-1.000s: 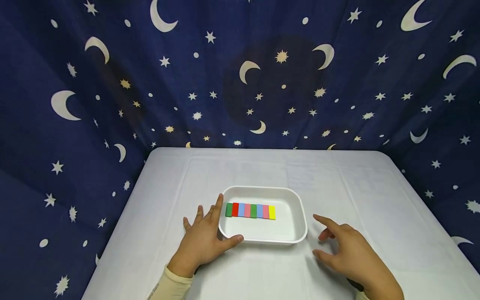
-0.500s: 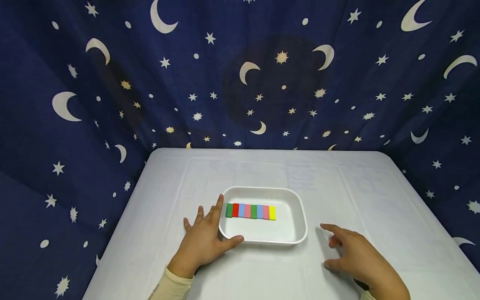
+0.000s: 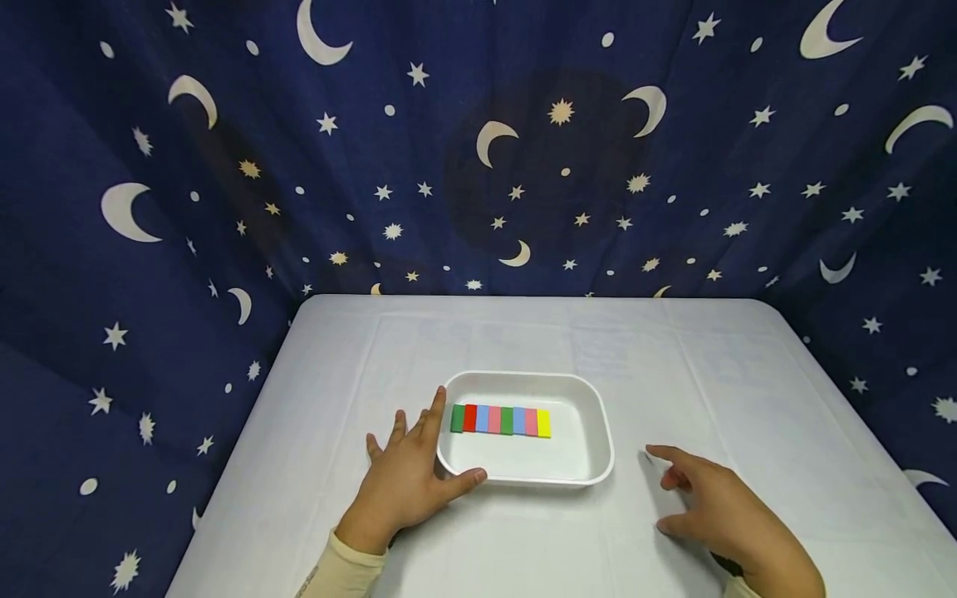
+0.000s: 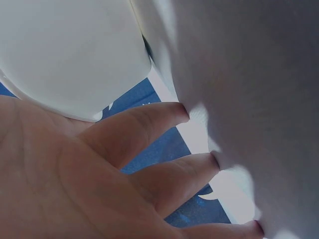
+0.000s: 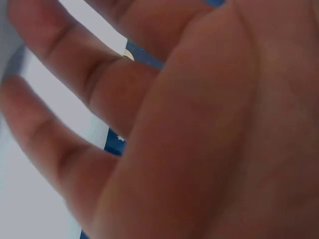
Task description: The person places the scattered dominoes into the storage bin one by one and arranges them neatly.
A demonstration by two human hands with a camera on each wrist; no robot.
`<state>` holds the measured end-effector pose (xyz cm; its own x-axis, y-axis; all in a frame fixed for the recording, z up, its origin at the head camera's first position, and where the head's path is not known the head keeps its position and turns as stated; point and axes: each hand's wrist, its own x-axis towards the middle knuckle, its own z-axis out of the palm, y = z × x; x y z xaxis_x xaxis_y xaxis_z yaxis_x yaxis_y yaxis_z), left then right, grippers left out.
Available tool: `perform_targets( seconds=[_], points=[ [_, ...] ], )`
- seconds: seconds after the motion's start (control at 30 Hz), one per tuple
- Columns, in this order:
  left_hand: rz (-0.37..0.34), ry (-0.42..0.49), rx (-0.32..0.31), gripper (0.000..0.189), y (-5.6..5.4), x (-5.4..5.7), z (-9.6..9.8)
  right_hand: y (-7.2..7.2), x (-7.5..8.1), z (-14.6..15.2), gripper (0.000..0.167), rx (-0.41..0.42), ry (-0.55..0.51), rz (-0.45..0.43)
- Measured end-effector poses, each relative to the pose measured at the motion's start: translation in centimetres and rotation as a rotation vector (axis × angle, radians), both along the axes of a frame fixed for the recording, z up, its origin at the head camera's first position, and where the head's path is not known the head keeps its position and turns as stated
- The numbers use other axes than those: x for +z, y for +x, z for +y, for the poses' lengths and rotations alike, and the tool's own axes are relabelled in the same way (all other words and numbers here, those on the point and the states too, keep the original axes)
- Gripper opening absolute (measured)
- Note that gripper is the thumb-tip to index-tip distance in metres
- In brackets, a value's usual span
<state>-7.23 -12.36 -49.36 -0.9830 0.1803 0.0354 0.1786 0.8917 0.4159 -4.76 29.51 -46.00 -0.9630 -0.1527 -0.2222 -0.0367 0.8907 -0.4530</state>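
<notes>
A white rectangular tray (image 3: 576, 465) with rounded corners stands on the table. Inside it, several flat coloured tiles (image 3: 501, 420) lie side by side in one row: green, red, blue, pink, green, blue, pink and, at the right end, yellow. My left hand (image 3: 407, 482) rests spread at the tray's left side, forefinger along the left rim and thumb at the near left corner. In the left wrist view, the other fingertips of the left hand (image 4: 114, 164) touch the tablecloth beside the tray. Right of the tray and apart from it, my right hand (image 3: 721, 511) holds nothing, fingers loosely bent.
A white cloth covers the table (image 3: 523, 340). Behind it and along both sides hangs a dark blue curtain (image 3: 441, 149) printed with moons and stars.
My right hand has drawn back to the right and slightly nearer to me, away from the tray. The left hand, tray and tiles have stayed in place.
</notes>
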Motion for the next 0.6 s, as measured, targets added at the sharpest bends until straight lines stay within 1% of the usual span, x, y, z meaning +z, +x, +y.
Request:
perform_targets(
  seconds=[0.23,0.4,0.47,0.6],
  points=[
    [0.007,0.0,0.0,0.125,0.0,0.0,0.0,-0.3,-0.4,-0.1,0.097,0.003,0.024,0.015],
    [-0.001,0.004,-0.004,0.125,0.0,0.1,-0.1,-0.4,-0.4,0.6,0.092,0.002,0.051,0.059],
    [-0.004,0.006,-0.006,0.125,0.0,0.1,0.0,-0.3,-0.5,1.1,0.088,-0.015,0.06,0.078],
    [-0.002,0.006,-0.008,0.124,0.0,0.1,0.0,-0.1,-0.4,1.9,0.079,-0.067,0.065,0.079]
  ],
)
